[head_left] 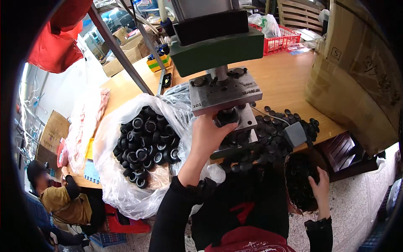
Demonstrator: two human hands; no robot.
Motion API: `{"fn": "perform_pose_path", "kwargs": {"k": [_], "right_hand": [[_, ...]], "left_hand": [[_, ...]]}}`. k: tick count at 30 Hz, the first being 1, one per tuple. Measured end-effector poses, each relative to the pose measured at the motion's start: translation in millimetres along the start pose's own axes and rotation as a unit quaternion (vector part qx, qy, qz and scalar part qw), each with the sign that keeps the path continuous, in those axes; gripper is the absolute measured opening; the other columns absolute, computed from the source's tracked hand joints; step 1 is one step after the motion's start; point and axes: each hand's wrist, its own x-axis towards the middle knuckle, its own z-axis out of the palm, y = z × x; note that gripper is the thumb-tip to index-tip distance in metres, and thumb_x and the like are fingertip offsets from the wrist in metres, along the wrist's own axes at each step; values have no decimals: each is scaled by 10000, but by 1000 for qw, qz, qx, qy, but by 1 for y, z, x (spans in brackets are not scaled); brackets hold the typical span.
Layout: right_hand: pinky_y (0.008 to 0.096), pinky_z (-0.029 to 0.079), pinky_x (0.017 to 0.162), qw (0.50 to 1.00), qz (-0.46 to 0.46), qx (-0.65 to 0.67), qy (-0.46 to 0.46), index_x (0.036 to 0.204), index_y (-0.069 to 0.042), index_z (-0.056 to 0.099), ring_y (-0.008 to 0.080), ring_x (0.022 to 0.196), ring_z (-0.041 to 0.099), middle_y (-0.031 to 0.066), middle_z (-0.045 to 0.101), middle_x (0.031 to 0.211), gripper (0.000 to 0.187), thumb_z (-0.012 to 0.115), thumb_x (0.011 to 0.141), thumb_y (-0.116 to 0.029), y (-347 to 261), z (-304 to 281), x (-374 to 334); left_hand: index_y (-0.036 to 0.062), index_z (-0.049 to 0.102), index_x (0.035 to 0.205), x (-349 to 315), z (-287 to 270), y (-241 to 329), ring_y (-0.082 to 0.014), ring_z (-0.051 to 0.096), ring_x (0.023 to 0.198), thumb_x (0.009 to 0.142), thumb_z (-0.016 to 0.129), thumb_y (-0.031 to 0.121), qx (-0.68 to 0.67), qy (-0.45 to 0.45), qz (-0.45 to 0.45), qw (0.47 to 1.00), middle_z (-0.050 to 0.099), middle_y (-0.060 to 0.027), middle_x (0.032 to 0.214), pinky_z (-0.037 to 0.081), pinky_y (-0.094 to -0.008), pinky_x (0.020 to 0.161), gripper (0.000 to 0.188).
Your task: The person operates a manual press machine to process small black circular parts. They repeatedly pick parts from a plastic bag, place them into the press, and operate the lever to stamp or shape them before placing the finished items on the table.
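My left hand (211, 133) reaches under the metal die plate (224, 93) of a press. Its fingers and thumb are closed round a black wheel (226, 118) on the lower block. Down at the right, my right hand (321, 187) is at the rim of an open carton (289, 206) holding black parts (301, 180). Its thumb and fingers are apart, and I see nothing held in them. A clear plastic bag (111, 185) lies open left of my left arm, with many black wheels (142, 154) bearing pale markings heaped in it.
Small black round caps (268, 134) lie scattered right of the press, by a grey box on a cable (295, 134). A large cardboard box (352, 84) stands at the right. Behind is a red basket (283, 40). Another person (69, 199) sits at the table's left.
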Motion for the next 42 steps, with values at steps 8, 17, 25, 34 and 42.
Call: {"fn": "perform_pose_path", "kwargs": {"k": [8, 17, 25, 34, 42], "right_hand": [[390, 434, 950, 994, -73, 81, 16, 1146, -15, 634, 319, 1069, 579, 143, 629, 1126, 282, 600, 915, -174, -57, -24, 29], [373, 473, 857, 975, -121, 187, 27, 1065, -20, 667, 290, 968, 623, 131, 666, 1020, 207, 612, 911, -147, -130, -15, 63], [353, 482, 828, 975, -128, 176, 47, 1023, -19, 683, 266, 936, 645, 128, 678, 972, 178, 611, 914, -140, -131, -11, 64], [421, 370, 1038, 981, -186, -47, 16, 1286, 5, 546, 352, 1236, 499, 189, 551, 1320, 428, 534, 962, -274, -141, 10, 111], [415, 290, 1098, 974, -125, -179, -65, 1339, 21, 500, 303, 1296, 449, 172, 488, 1405, 526, 431, 1002, -376, -144, 23, 120]], "left_hand": [[-57, 624, 1114, 5, 3, 9, -193, 629, 972, 681, 828, 154, 55, 13, 3, 998, 677, -155, 1053, 483, -312, 856, 523], [-34, 642, 1082, 11, 2, 16, -241, 654, 859, 721, 792, 305, 133, 4, -20, 991, 686, -158, 960, 491, -323, 798, 518], [-54, 627, 1099, 5, -6, 4, -281, 656, 916, 853, 700, 230, 38, -28, 36, 998, 684, -188, 1006, 484, -335, 833, 383], [-8, 606, 1106, -9, 2, 3, -402, 628, 989, 819, 731, 304, 15, 64, 29, 997, 664, -237, 1013, 489, -420, 816, 441], [21, 614, 1127, -83, -53, -53, -318, 626, 979, 821, 713, 135, 153, 174, 9, 973, 642, -139, 1034, 490, -388, 837, 342]]}}
